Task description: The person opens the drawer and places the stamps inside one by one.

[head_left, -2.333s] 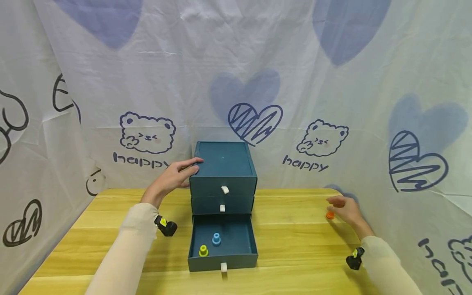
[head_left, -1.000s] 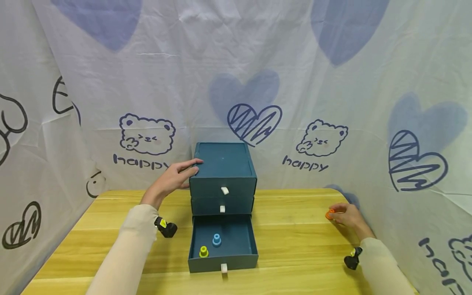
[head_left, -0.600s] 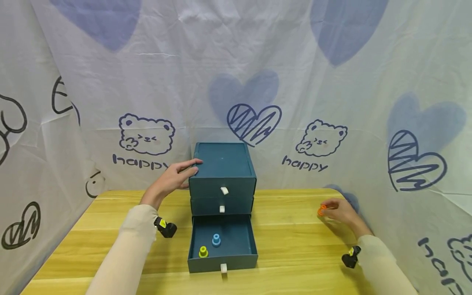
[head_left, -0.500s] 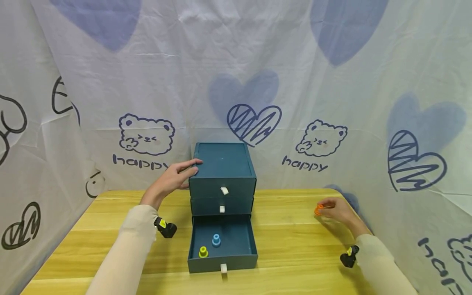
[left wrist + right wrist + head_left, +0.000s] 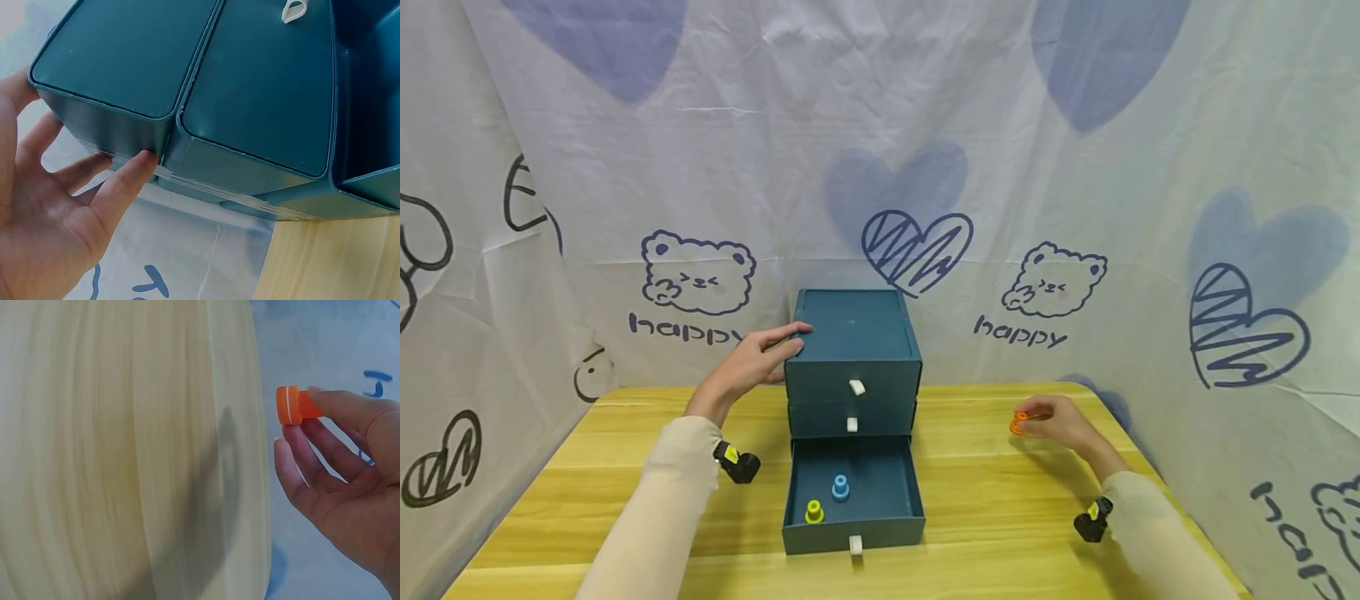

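My left hand [image 5: 743, 372] steadies the teal drawer unit [image 5: 853, 329], thumb and fingers extended along its top edge and left side. In the left wrist view, fingertips [image 5: 145, 161] touch the side wall. My right hand [image 5: 1063, 423] pinches a small orange plastic piece [image 5: 289, 405], a stubby cylinder with a wider round base, between thumb and fingers. It is held above the table at the right. The bottom drawer [image 5: 887, 530] is pulled out. Inside it stand a blue piece [image 5: 840, 487] and a yellow-green piece [image 5: 814, 512] of similar stepped shape.
Two upper drawers are closed, each with a white pull tab [image 5: 857, 387]. The unit stands on a wood-grain table [image 5: 985, 500]. A white printed cloth [image 5: 820, 108] hangs behind and along both sides, close to the table's edges.
My right hand has taken hold of the orange piece, lifted it and carried it left toward the drawer unit. The left hand and drawer stay where they were.
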Tool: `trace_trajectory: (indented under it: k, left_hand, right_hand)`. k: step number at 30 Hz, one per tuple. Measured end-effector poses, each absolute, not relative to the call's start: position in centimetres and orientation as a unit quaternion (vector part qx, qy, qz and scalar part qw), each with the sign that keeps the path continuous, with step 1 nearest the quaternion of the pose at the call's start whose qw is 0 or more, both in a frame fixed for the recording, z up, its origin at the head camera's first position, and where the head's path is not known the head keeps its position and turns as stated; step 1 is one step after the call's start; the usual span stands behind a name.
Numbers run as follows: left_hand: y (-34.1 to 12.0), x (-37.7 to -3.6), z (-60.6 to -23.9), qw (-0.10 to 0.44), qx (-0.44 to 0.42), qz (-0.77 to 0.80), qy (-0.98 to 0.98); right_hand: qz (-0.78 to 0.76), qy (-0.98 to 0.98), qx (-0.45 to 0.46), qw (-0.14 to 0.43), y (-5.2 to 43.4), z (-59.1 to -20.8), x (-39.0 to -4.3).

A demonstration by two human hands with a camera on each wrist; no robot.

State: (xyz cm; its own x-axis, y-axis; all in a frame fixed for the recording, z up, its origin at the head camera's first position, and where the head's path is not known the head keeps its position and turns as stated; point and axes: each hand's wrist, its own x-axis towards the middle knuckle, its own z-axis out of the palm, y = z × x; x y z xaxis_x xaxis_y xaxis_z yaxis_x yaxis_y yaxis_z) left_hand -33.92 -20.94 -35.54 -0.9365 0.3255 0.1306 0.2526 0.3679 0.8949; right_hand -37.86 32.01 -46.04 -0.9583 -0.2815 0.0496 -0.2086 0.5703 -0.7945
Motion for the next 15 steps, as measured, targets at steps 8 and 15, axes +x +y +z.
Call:
trace_trajectory:
  k: [8, 15]
  left_hand:
    - [-20.9, -34.0, -35.6, 0.037, 0.177, 0.537, 0.824]
    - [-20.9, -34.0, -35.5, 0.037, 0.176, 0.536, 0.825]
  right_hand:
    - [-0.452, 0.873, -0.175, 0.051, 30.2, -45.3, -37.7]
    - [-0.451, 0.869, -0.194, 0.065, 28.2, -44.4, -37.0]
